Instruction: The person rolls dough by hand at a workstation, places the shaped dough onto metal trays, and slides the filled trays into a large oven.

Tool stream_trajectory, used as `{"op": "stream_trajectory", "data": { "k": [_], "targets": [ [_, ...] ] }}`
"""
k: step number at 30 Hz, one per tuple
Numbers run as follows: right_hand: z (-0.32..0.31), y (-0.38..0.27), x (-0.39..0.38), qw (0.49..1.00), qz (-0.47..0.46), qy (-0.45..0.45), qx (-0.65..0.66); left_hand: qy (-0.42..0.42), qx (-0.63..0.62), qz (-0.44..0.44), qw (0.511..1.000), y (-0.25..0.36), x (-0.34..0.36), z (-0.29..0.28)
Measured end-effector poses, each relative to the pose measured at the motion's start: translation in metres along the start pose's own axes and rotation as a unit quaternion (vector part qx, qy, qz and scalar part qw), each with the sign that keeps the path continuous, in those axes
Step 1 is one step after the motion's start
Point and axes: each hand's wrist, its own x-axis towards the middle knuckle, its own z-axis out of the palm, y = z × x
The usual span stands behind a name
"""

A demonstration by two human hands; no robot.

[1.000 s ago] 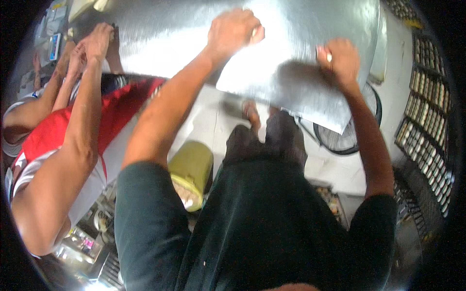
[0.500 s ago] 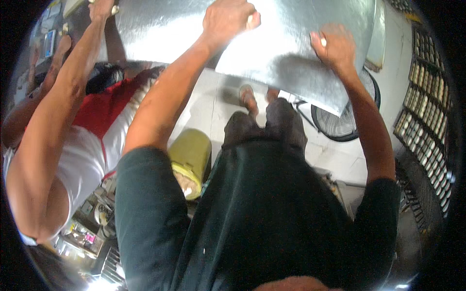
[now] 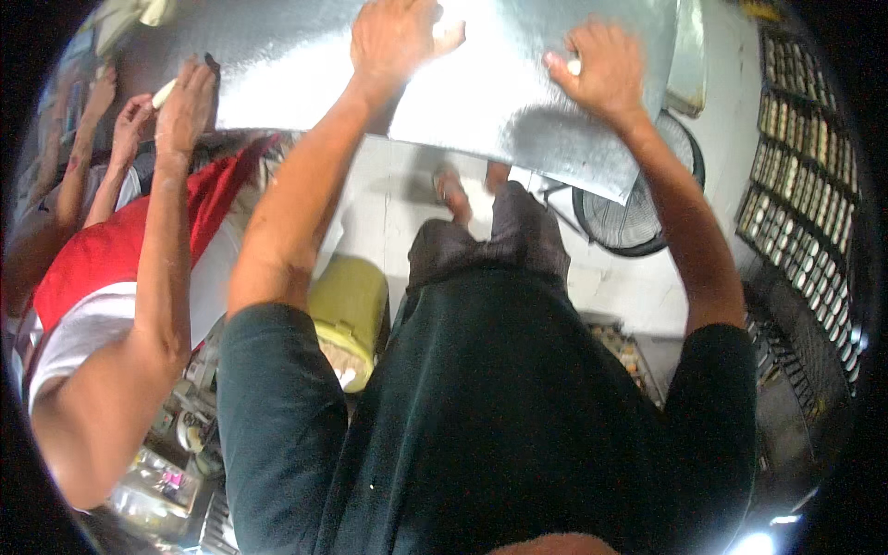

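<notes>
My left hand is on the shiny metal table, fingers curled down and thumb out to the right. It closes over a piece of dough that is almost wholly hidden by the fingers and the glare. To the right, my right hand is curled palm down on the same table. The pale end of a small dough piece pokes out between its thumb and forefinger. The rest of that piece lies hidden under the palm.
At left, a co-worker in a red apron holds a pale dough stick. A yellow bin stands below my left arm. A floor fan sits beyond the table's corner. Racked trays of pale pieces line the right.
Both my hands have shifted slightly left in the picture, along with the table and floor. The co-worker's near hand has drawn back toward the table edge, where both hands now hold the dough stick.
</notes>
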Motion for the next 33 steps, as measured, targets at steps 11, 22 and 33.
{"op": "stream_trajectory", "data": {
  "k": [11,22,33],
  "targets": [
    [0.017,0.005,-0.004,0.997,0.014,-0.058,-0.04,-0.019,0.071,0.008,0.997,0.005,-0.003,0.002],
    [0.009,-0.029,-0.039,0.998,0.048,-0.026,-0.009,-0.014,0.066,-0.071,0.995,0.024,-0.025,0.011],
    [-0.007,-0.019,-0.026,0.996,0.029,-0.057,0.068,-0.084,0.124,-0.04,0.988,0.022,-0.004,0.002]
  ]
}}
